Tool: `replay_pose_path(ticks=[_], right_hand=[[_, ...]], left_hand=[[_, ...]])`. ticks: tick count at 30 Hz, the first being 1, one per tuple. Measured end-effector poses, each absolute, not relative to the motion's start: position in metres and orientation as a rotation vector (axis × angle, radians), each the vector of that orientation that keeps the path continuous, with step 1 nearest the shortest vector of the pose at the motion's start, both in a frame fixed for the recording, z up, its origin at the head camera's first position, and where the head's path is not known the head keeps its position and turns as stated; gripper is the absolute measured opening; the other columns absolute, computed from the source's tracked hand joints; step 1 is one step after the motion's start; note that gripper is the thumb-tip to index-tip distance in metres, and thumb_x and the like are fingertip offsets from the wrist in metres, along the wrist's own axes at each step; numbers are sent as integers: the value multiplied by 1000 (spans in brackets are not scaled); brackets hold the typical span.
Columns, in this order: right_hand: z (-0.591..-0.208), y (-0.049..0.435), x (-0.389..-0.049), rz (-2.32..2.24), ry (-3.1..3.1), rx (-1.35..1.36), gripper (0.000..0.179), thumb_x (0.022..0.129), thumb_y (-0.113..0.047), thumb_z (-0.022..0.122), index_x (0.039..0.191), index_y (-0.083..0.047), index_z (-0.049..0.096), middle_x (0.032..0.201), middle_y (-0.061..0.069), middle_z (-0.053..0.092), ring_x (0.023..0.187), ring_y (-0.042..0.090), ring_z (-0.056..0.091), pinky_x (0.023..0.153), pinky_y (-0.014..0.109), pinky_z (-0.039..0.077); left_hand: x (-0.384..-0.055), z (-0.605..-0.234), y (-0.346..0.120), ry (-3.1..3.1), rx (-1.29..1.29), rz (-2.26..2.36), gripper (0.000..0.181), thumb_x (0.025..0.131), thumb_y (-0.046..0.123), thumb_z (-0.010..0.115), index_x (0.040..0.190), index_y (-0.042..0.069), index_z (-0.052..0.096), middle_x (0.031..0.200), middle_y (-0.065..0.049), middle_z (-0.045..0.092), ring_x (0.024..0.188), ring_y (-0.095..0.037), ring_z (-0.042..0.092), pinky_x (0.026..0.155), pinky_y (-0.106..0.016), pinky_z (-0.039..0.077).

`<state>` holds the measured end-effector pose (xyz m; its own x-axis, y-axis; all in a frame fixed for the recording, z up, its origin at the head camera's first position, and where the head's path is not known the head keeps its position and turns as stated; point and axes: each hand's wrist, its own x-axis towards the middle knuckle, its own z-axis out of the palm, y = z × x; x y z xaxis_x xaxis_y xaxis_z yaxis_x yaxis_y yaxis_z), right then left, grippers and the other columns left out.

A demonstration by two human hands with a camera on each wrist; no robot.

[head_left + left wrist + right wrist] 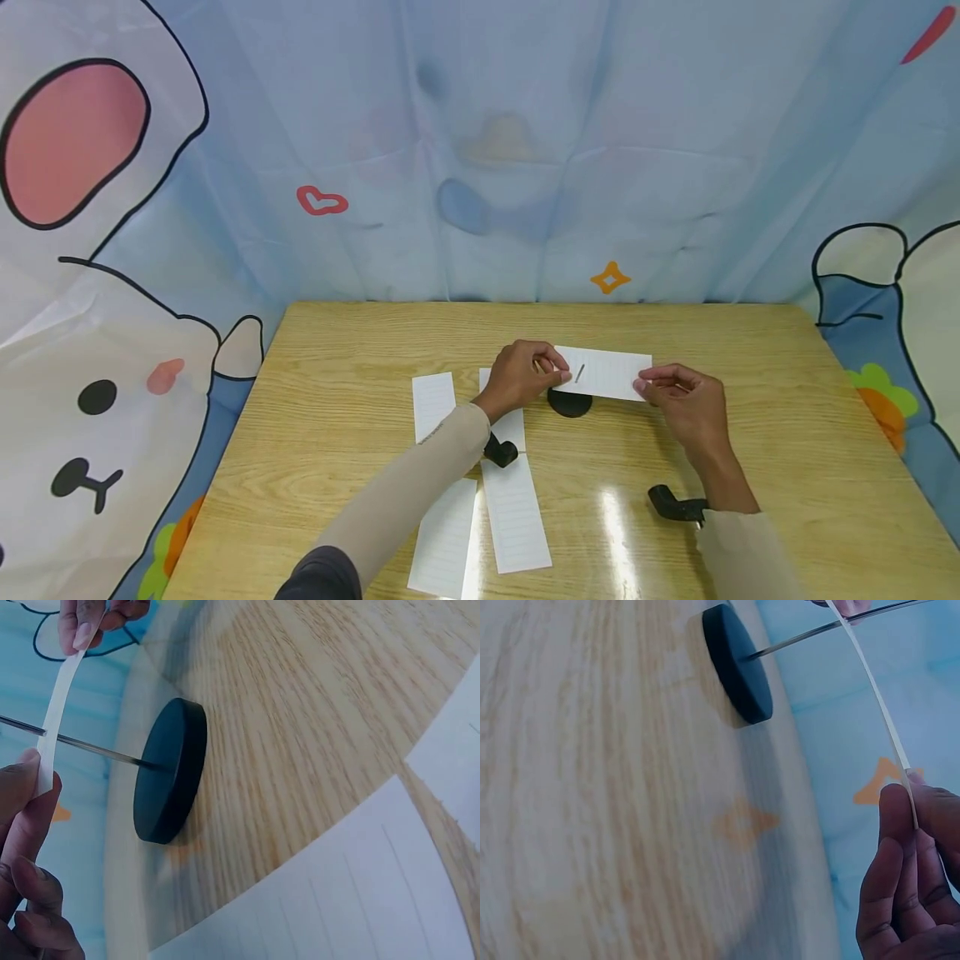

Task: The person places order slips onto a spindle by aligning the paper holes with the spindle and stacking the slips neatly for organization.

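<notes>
While left hand [517, 377] and right hand [692, 407] pinch paper [613, 373] — left sleeve [416, 487] obscures loose slips [448, 537] (partly); rod [99, 748] pierces paper

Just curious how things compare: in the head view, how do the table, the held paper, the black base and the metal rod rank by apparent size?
Largest to smallest:
1. Table
2. Held paper
3. Black base, judging by its visible part; the paper seems to hide the rest
4. Metal rod, only a short piece showing

White with faint ruled lines on the paper slip [610, 373]; black on the base [570, 405]. Yellowish, grain-streaked brown across the table [802, 417].
</notes>
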<state>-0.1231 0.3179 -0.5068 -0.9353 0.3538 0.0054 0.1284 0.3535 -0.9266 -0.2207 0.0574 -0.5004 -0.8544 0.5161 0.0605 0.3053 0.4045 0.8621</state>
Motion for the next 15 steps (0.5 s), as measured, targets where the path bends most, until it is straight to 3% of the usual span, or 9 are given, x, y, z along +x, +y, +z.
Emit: replay_pose_path(ticks=[15], right_hand=[[-526, 320, -125, 1588, -2425, -405, 33, 92, -22, 86, 114, 1, 78, 89, -13, 75, 79, 3, 68, 70, 18, 58]], left_hand=[[-222, -517, 61, 2486, 689, 1376, 6, 95, 28, 84, 93, 23, 80, 83, 8, 68, 72, -6, 60, 64, -23, 44]])
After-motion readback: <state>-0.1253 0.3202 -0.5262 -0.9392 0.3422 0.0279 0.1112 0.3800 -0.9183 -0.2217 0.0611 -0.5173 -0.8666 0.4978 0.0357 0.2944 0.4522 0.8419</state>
